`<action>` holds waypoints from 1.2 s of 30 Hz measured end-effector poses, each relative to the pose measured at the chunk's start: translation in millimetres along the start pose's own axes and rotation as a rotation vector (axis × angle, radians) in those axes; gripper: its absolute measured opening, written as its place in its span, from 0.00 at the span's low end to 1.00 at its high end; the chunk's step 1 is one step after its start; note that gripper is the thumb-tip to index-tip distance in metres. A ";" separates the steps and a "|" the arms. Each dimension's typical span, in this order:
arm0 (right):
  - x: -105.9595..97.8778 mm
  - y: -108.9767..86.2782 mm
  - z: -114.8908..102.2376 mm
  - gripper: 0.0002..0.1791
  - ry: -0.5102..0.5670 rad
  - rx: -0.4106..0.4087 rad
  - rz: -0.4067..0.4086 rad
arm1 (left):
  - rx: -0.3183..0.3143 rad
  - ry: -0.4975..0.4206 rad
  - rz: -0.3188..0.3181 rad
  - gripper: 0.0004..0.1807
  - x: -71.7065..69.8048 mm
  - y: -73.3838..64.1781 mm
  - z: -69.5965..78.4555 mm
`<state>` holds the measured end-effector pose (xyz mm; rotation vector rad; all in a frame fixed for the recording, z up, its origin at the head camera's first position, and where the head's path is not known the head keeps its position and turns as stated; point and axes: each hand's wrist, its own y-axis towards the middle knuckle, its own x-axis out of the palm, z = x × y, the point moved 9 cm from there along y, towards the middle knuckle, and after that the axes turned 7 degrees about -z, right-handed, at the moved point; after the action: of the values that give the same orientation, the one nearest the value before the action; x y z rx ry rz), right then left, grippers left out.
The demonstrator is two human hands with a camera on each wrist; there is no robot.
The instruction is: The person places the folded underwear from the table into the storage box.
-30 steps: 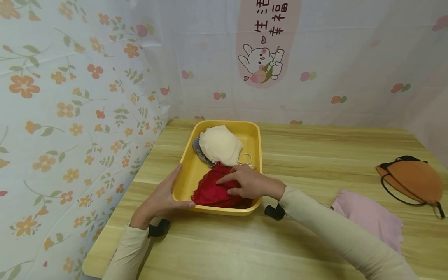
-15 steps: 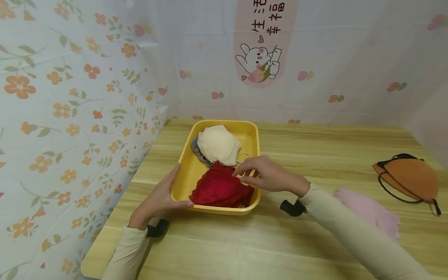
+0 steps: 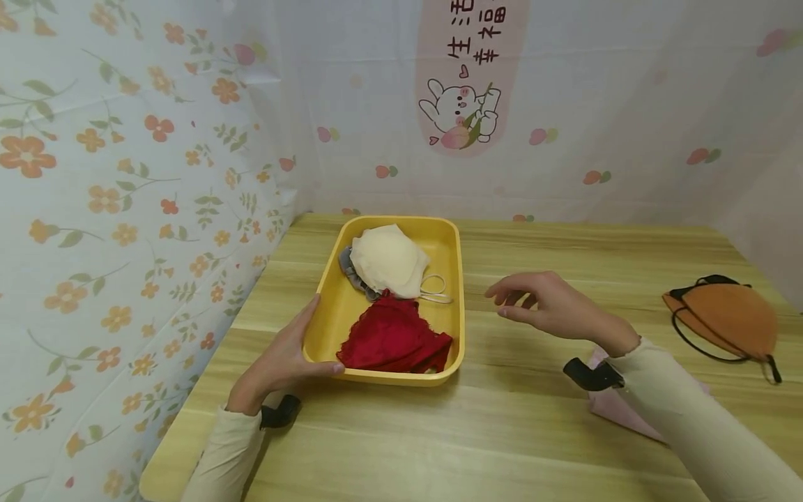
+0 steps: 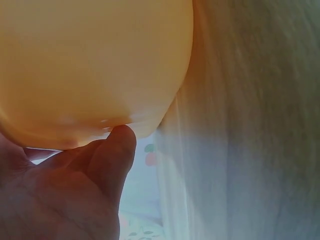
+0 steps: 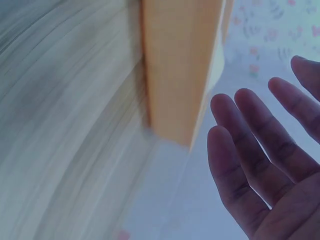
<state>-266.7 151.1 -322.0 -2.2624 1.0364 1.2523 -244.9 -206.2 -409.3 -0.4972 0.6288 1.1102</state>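
My left hand (image 3: 285, 354) holds the near left corner of a yellow tray (image 3: 463, 300), thumb along the front rim and fingers against the outer left wall. In the left wrist view, fingertips (image 4: 123, 137) touch that wall. A folded red bra (image 3: 392, 335) with lace edging lies in the near half of the tray. Behind it rests a cream bra (image 3: 389, 261) with a thin strap, partly covering a grey frilled cloth (image 3: 353, 272). My right hand (image 3: 555, 305) hovers over the table right of the tray, fingers loosely bent, holding nothing.
A folded orange bra (image 3: 730, 317) with black straps lies at the right of the wooden table (image 3: 401, 446). My right sleeve partly hides a pink cloth (image 3: 617, 411). Printed curtains (image 3: 351, 90) stand along the back and left sides.
My right hand has let go of the red bra, lifted out of the tray and moved right over the table. The left hand has stayed at the tray's corner.
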 end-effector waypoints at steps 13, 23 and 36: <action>-19.8 -88.2 63.2 0.19 -0.077 0.160 -0.070 | -0.021 -0.018 -0.002 0.71 6.0 -0.6 -3.0; -8.5 -174.1 137.0 0.49 -0.247 0.318 -0.018 | -0.014 0.028 0.012 0.70 2.9 -4.0 -0.1; 13.6 -192.3 155.2 0.55 -0.043 0.270 0.078 | 0.017 0.030 0.008 0.71 -0.1 1.5 2.1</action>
<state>-209.1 368.1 -426.0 -2.0007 1.2081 1.1107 -245.8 -204.3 -407.8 -0.4980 0.6667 1.1053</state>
